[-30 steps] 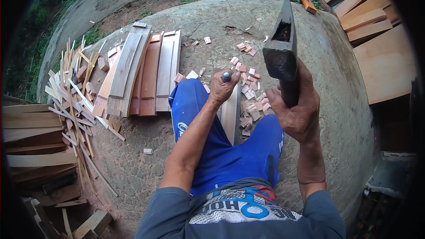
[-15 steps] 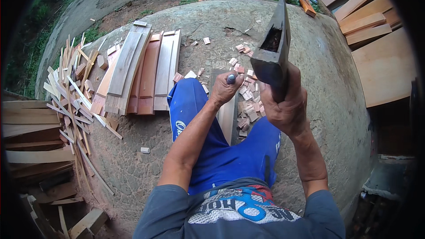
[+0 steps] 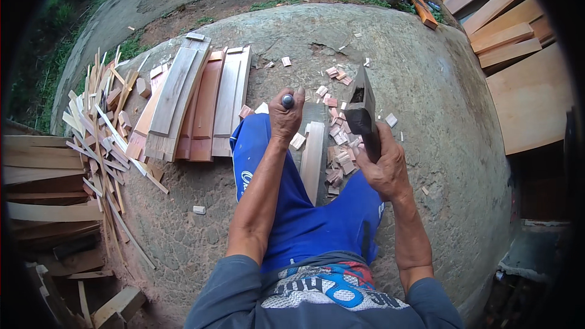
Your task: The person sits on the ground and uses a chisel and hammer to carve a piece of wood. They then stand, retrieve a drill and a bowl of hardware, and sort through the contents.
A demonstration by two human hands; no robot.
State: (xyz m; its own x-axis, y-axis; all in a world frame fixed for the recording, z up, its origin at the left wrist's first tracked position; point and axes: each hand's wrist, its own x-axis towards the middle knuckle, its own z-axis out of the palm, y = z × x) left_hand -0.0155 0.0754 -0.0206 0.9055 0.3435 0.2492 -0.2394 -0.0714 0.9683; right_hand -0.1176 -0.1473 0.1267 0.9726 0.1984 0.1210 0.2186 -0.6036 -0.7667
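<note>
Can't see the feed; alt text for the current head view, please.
The right hand grips a dark hammer-like tool, and the left hand holds a round-ended tool seen end-on. Between blue-clad legs lies a pale board, with small wood pieces strewn to its right. Grooved boards lie at left.

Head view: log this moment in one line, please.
left hand: grips round-ended tool | right hand: grips wedge-headed tool | pale board: between legs | wood chips: mostly right of board
</note>
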